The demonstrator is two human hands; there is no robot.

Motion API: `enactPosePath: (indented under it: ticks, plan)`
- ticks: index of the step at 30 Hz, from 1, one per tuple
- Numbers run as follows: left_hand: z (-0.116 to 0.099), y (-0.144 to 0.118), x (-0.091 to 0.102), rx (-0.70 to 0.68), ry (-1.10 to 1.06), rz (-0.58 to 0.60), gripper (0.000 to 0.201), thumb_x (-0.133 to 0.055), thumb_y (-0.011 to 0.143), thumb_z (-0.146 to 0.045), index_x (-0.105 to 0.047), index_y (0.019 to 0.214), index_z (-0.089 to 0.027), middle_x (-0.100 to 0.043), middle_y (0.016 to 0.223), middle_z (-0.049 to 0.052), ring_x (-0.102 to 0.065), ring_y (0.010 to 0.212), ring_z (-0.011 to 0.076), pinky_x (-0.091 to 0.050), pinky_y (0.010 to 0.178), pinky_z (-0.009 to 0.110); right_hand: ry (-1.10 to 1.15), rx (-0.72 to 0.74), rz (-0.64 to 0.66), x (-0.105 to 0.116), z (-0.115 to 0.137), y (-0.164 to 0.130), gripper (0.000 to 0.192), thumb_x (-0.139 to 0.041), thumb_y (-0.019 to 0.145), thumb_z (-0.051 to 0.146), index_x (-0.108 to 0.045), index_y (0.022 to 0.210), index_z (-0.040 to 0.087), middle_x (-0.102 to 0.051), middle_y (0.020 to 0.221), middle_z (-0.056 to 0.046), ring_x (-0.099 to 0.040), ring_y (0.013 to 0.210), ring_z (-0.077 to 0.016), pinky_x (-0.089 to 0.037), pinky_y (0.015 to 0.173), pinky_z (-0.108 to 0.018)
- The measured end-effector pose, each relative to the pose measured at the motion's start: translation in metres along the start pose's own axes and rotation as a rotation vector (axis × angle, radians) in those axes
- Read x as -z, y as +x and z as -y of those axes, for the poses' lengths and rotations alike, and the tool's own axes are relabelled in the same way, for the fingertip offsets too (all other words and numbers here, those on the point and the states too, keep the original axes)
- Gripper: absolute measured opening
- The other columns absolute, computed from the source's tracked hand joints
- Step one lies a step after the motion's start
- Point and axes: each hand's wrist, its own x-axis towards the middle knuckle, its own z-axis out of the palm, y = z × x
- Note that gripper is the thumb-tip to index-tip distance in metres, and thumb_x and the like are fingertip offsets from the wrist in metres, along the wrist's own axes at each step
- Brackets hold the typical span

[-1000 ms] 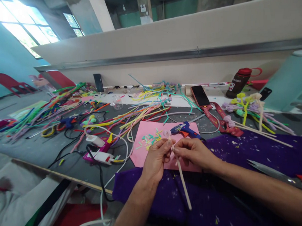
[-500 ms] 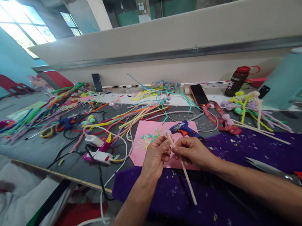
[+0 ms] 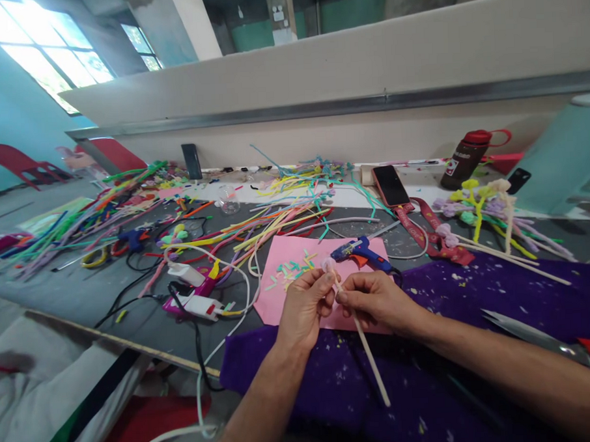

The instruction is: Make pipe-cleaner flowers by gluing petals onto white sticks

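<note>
My left hand [image 3: 303,305] pinches the upper end of a pale stick [image 3: 372,361], just under a small light-pink fuzzy flower [image 3: 328,264]. Close beside it, my right hand [image 3: 376,299] grips the same stick a little lower, thumb and fingertips together. The stick slants down toward me over a purple cloth [image 3: 332,389]. Behind my fingers lies a pink sheet [image 3: 274,306] with short cut pieces of pipe cleaner [image 3: 290,270] on it. A blue glue gun [image 3: 362,252] rests on the sheet's right side. My fingers partly hide the join of flower and stick.
Scissors [image 3: 529,334] with red handles lie at the right. Finished fuzzy flowers [image 3: 473,207], a phone [image 3: 390,185] and a dark bottle [image 3: 462,161] are at the back right. Left of the sheet are a power strip [image 3: 195,297], cables and bundles of pipe cleaners [image 3: 99,210].
The stick's lower end has shifted slightly right and down. Both hands keep nearly the same place and grip; the whole view has moved slightly.
</note>
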Motion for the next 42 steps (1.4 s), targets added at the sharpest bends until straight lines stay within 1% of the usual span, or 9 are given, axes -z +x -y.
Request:
enactPosePath:
  ticks: [5, 8, 10, 15, 19, 23, 30, 35, 42]
  plan:
    - [-0.001, -0.001, -0.001, -0.009, 0.015, -0.015, 0.019, -0.067, 0.07, -0.029, -0.062, 0.071, -0.011, -0.046, 0.044, -0.005, -0.036, 0.037, 0.0014, -0.023, 0.036, 0.012, -0.076, -0.027, 0.035, 0.004, 0.001, 0.0, 0.027, -0.061, 0.074, 0.037, -0.056, 0.062, 0.014, -0.054, 0.05, 0.004, -0.045, 0.036, -0.0043, -0.032, 0.036, -0.016]
    - [-0.002, -0.001, -0.001, -0.034, 0.024, -0.029, 0.019, -0.065, 0.072, -0.029, -0.063, 0.071, -0.011, -0.046, 0.043, -0.005, -0.036, 0.036, 0.0011, -0.022, 0.036, 0.012, -0.2, -0.048, 0.116, 0.013, 0.009, -0.001, 0.026, -0.06, 0.075, 0.036, -0.059, 0.063, 0.013, -0.057, 0.052, 0.002, -0.046, 0.037, -0.0047, -0.034, 0.037, -0.016]
    - [-0.003, -0.001, -0.001, -0.051, 0.025, -0.011, 0.019, -0.064, 0.073, -0.03, -0.062, 0.069, -0.011, -0.051, 0.047, -0.004, -0.036, 0.035, 0.0006, -0.021, 0.034, 0.013, -0.266, -0.021, 0.09, 0.02, 0.016, -0.002, 0.028, -0.058, 0.077, 0.038, -0.06, 0.064, 0.012, -0.056, 0.05, 0.002, -0.046, 0.036, -0.0051, -0.032, 0.035, -0.016]
    - [-0.004, -0.003, -0.002, 0.004, 0.027, 0.057, 0.022, -0.065, 0.072, -0.029, -0.057, 0.06, -0.011, -0.06, 0.054, 0.0, -0.035, 0.029, 0.0003, -0.019, 0.029, 0.014, -0.314, 0.334, -0.248, 0.031, 0.027, -0.004, 0.016, -0.061, 0.076, 0.03, -0.066, 0.081, 0.015, -0.061, 0.067, 0.001, -0.049, 0.046, -0.0063, -0.039, 0.041, -0.018]
    - [-0.002, -0.003, -0.001, 0.046, 0.053, 0.111, 0.023, -0.065, 0.072, -0.03, -0.059, 0.061, -0.011, -0.056, 0.047, -0.002, -0.033, 0.026, 0.0008, -0.02, 0.028, 0.014, -0.44, 0.62, -0.256, 0.032, 0.025, -0.003, 0.017, -0.058, 0.079, 0.019, -0.067, 0.094, 0.019, -0.064, 0.082, -0.002, -0.055, 0.058, -0.0087, -0.045, 0.054, -0.023]
    - [0.0, -0.003, -0.002, 0.049, 0.07, 0.151, 0.021, -0.067, 0.07, -0.029, -0.059, 0.063, -0.012, -0.061, 0.051, 0.0, -0.036, 0.027, 0.0012, -0.022, 0.028, 0.014, -0.541, 0.772, -0.211, 0.032, 0.019, 0.0, 0.018, -0.059, 0.08, 0.015, -0.066, 0.095, 0.02, -0.064, 0.082, -0.003, -0.059, 0.077, -0.0131, -0.047, 0.069, -0.027]
    - [-0.001, -0.004, -0.005, 0.042, 0.093, 0.147, 0.02, -0.067, 0.069, -0.03, -0.059, 0.065, -0.012, -0.063, 0.054, 0.0, -0.039, 0.028, 0.0018, -0.024, 0.029, 0.014, -0.602, 0.694, -0.198, 0.029, 0.019, -0.003, 0.013, -0.058, 0.082, 0.021, -0.065, 0.092, 0.02, -0.063, 0.083, -0.005, -0.058, 0.072, -0.0128, -0.045, 0.059, -0.024]
    - [0.0, -0.004, -0.004, 0.055, 0.094, 0.159, 0.02, -0.067, 0.069, -0.03, -0.058, 0.065, -0.013, -0.062, 0.054, 0.0, -0.038, 0.028, 0.001, -0.023, 0.029, 0.014, -0.583, 0.68, -0.222, 0.029, 0.018, -0.002, 0.014, -0.058, 0.081, 0.021, -0.064, 0.093, 0.02, -0.062, 0.081, -0.003, -0.056, 0.07, -0.0126, -0.045, 0.06, -0.024]
    - [-0.002, -0.004, -0.005, 0.083, 0.09, 0.186, 0.021, -0.067, 0.07, -0.029, -0.057, 0.062, -0.013, -0.062, 0.054, 0.0, -0.038, 0.027, 0.0013, -0.023, 0.028, 0.014, -0.617, 0.672, -0.17, 0.032, 0.021, -0.001, 0.009, -0.055, 0.082, 0.018, -0.064, 0.085, 0.019, -0.061, 0.079, -0.003, -0.056, 0.074, -0.0129, -0.044, 0.064, -0.025]
